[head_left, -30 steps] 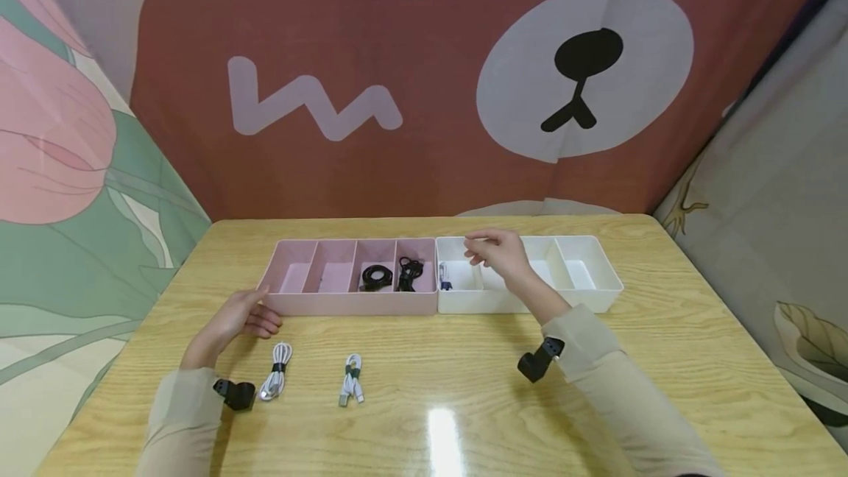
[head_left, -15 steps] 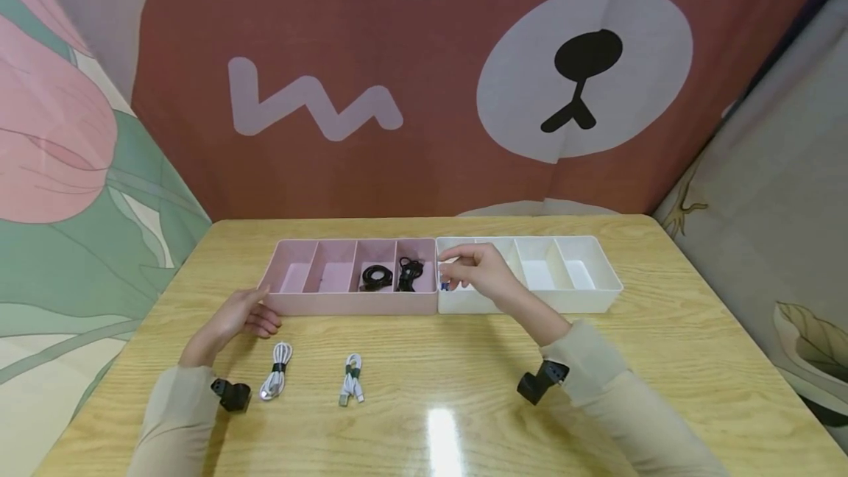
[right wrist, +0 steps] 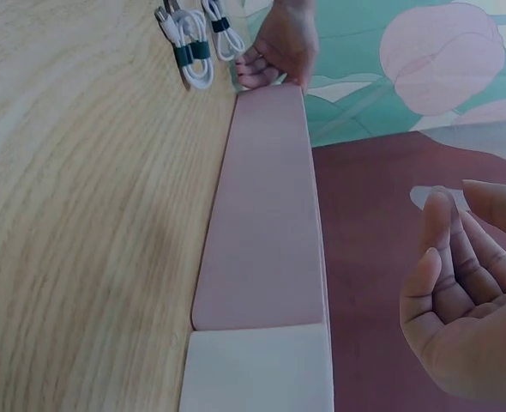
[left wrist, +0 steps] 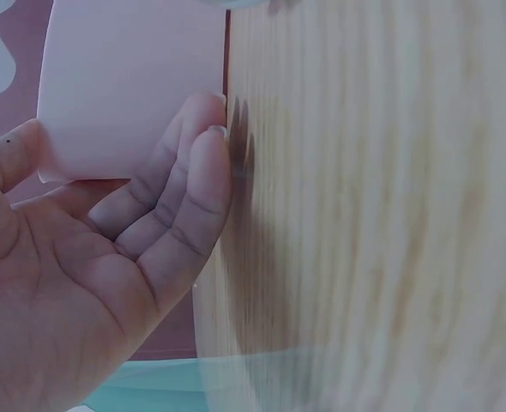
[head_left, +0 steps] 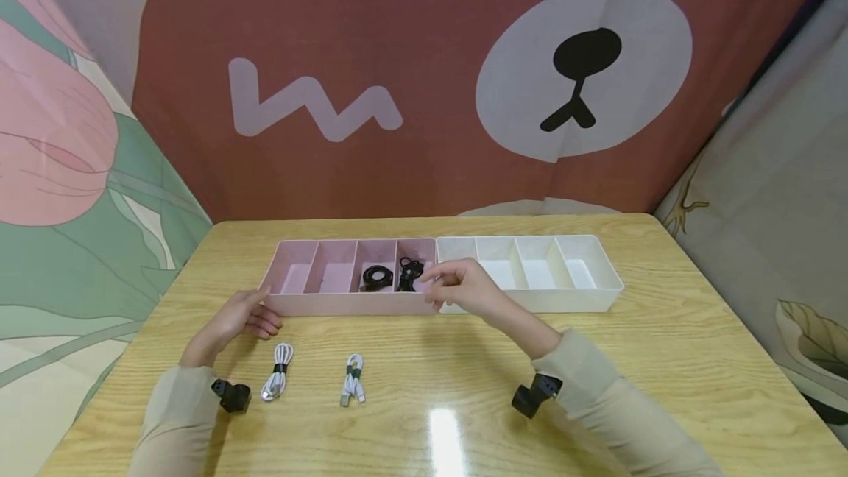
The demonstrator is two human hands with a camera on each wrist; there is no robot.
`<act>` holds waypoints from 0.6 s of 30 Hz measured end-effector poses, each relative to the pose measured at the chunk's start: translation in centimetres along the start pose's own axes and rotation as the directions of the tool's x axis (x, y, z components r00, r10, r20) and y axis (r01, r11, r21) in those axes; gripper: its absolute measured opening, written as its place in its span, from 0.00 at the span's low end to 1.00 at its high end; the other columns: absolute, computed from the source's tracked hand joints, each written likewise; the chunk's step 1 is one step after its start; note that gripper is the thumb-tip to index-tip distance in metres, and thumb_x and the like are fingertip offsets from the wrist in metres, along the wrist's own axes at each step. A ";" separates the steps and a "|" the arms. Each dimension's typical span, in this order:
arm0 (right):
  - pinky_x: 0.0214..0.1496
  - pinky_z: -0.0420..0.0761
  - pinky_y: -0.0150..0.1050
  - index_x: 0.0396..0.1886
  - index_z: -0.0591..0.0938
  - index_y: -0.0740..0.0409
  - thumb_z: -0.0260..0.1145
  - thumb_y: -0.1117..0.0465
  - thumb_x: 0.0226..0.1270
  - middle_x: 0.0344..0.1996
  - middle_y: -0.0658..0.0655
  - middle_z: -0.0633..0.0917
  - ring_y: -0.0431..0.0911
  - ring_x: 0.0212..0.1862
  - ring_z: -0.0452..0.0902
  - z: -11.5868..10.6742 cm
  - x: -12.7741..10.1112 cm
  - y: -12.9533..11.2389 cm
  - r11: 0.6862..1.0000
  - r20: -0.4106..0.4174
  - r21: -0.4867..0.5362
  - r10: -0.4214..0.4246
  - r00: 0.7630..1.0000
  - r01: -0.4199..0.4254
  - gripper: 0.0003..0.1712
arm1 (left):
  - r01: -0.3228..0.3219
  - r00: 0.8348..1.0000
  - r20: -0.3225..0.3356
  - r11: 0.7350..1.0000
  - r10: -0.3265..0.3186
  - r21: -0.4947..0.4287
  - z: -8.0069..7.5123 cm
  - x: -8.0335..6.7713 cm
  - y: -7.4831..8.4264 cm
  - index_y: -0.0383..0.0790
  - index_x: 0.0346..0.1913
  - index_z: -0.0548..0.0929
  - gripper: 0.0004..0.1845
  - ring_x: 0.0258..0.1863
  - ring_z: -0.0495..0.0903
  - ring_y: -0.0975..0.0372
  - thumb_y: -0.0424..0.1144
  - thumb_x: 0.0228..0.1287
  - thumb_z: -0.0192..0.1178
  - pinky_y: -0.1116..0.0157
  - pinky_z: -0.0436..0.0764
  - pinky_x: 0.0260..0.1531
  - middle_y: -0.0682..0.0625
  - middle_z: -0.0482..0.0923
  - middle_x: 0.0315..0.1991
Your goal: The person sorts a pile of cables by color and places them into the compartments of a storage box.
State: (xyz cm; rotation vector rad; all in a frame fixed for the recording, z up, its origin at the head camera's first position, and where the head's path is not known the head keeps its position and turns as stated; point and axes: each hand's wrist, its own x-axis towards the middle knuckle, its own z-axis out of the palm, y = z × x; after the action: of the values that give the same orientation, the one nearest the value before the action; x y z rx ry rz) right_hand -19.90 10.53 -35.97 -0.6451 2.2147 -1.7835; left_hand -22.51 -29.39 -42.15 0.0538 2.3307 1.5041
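My left hand [head_left: 238,316] is at the left end of the pink divided box [head_left: 351,305], its thumb touching the corner and its relaxed fingers beside the front wall. My right hand [head_left: 460,287] hovers where the pink box meets the white divided box [head_left: 530,302]. Its fingers are loosely bent, and the right wrist view shows nothing between them. A coiled black cable [head_left: 377,277] and a bundled black cable [head_left: 409,272] lie in the two right compartments of the pink box. On the table nearer me are a white cable with a black tie [head_left: 279,372] and another with a green tie [head_left: 352,379].
Both boxes stand end to end on a wooden table [head_left: 411,352], near its back edge. Behind them hangs a brown cloth [head_left: 331,175] with a cartoon print. My right hand hides part of the leftmost white compartment.
My right hand has moved left and slightly down, from over the white box to the seam with the pink box. My left hand and the cables have stayed in place.
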 end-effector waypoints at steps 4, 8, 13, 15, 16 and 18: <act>0.29 0.76 0.35 0.43 0.79 0.71 0.61 0.71 0.58 0.23 0.57 0.83 0.62 0.29 0.78 0.4 0.0 0.2 1.000 0.014 -0.007 0.010 1.000 -0.010 0.12 | -0.002 1.000 0.008 1.000 0.002 -0.010 -0.1 0.1 -0.1 0.17 0.51 0.62 0.31 0.25 0.80 0.57 0.50 0.73 0.32 0.60 0.81 0.28 0.43 0.80 0.27; 0.29 0.76 0.34 0.43 0.80 0.70 0.61 0.71 0.58 0.24 0.57 0.84 0.59 0.30 0.79 0.6 0.0 0.2 1.000 0.013 0.001 0.026 1.000 -0.026 0.12 | -0.006 1.000 0.021 1.000 0.006 -0.010 -0.1 0.1 0.0 0.17 0.51 0.62 0.31 0.25 0.80 0.57 0.51 0.73 0.32 0.60 0.81 0.28 0.42 0.80 0.27; 0.27 0.75 0.33 0.43 0.79 0.71 0.62 0.72 0.57 0.26 0.61 0.83 0.55 0.28 0.80 0.9 0.1 0.4 1.000 0.037 0.007 0.026 0.999 -0.026 0.13 | 0.000 1.000 0.020 1.000 0.000 0.005 -0.1 0.0 0.1 0.17 0.52 0.62 0.32 0.26 0.80 0.56 0.51 0.73 0.32 0.60 0.81 0.29 0.41 0.80 0.29; 0.26 0.75 0.32 0.44 0.79 0.71 0.63 0.72 0.57 0.27 0.62 0.83 0.50 0.26 0.81 1.1 0.1 0.5 1.000 0.054 -0.002 0.024 0.998 -0.024 0.13 | 0.004 1.000 0.015 1.000 -0.004 0.010 -0.1 0.0 0.2 0.18 0.52 0.62 0.32 0.27 0.80 0.56 0.51 0.73 0.32 0.60 0.81 0.29 0.41 0.80 0.29; 0.26 0.75 0.32 0.44 0.79 0.71 0.63 0.72 0.57 0.28 0.63 0.83 0.47 0.26 0.80 1.2 0.1 0.6 1.000 0.063 -0.009 0.024 0.998 -0.023 0.13 | 0.005 1.000 0.013 1.000 -0.005 0.011 -0.1 -0.1 0.2 0.18 0.52 0.62 0.32 0.27 0.80 0.56 0.52 0.73 0.32 0.60 0.81 0.29 0.41 0.80 0.29; 0.28 0.76 0.34 0.44 0.79 0.72 0.63 0.73 0.57 0.28 0.64 0.83 0.45 0.25 0.80 1.4 0.1 0.7 1.000 0.077 -0.015 0.021 0.997 -0.020 0.14 | 0.005 1.000 0.013 1.000 -0.005 0.016 -0.1 -0.1 0.2 0.18 0.52 0.61 0.32 0.27 0.80 0.56 0.52 0.73 0.32 0.60 0.81 0.29 0.41 0.80 0.29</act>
State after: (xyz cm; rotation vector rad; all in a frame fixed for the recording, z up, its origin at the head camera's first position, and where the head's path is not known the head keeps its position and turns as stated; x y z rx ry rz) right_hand -19.53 9.34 -36.93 -0.6800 2.1770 -1.7050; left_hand -22.54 -29.39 -41.90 0.0615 2.3309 1.4790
